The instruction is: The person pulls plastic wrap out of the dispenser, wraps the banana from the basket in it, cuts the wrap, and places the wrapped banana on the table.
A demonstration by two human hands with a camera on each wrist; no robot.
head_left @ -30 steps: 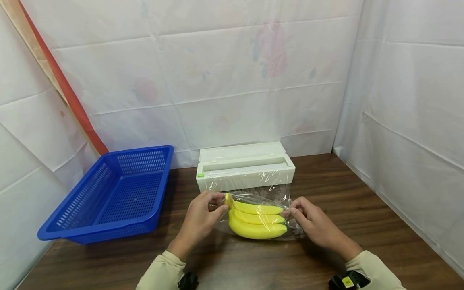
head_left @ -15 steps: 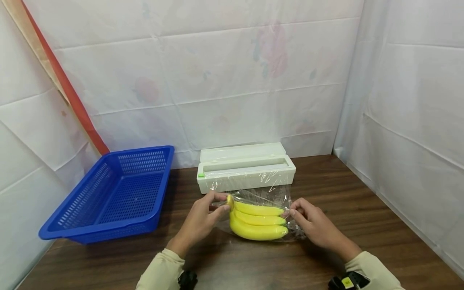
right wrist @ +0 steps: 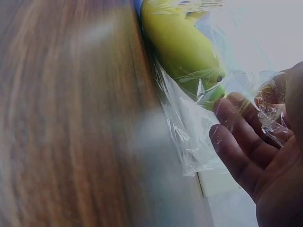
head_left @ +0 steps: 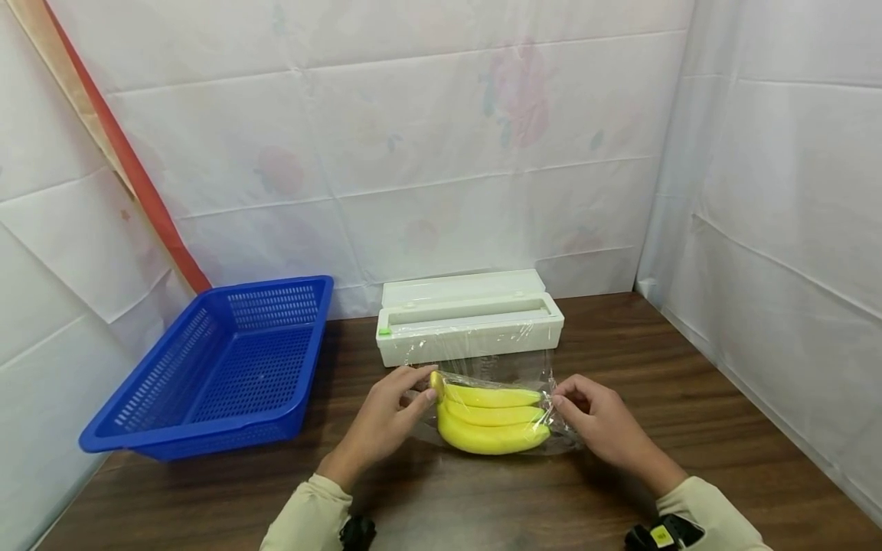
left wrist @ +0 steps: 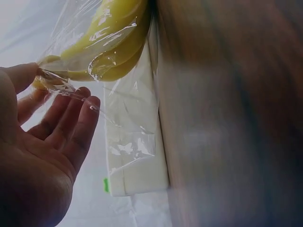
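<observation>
A bunch of yellow bananas (head_left: 492, 438), several fingers with green tips at the right, lies on the table under clear cling film (head_left: 506, 371). The film runs from the bananas back to an open white cling film box (head_left: 475, 342). At the stem end, my left hand (head_left: 386, 417) pinches the film between thumb and forefinger; its other fingers are spread in the left wrist view. Beside the green tips, my right hand (head_left: 599, 421) pinches bunched film (right wrist: 274, 120). In the right wrist view, its other fingers lie close to a banana tip (right wrist: 213, 94).
A blue plastic basket (head_left: 303, 405) with slotted walls stands at the left. The box's white lid (head_left: 462, 287) is raised at the back. White sheeting (head_left: 413, 153) hangs behind and along both sides of the brown wooden table (head_left: 689, 367).
The right fingertips that showed beneath the film by the banana tips have drawn back slightly to the right. Both hands otherwise stay nearly in place, and the bananas remain where they were.
</observation>
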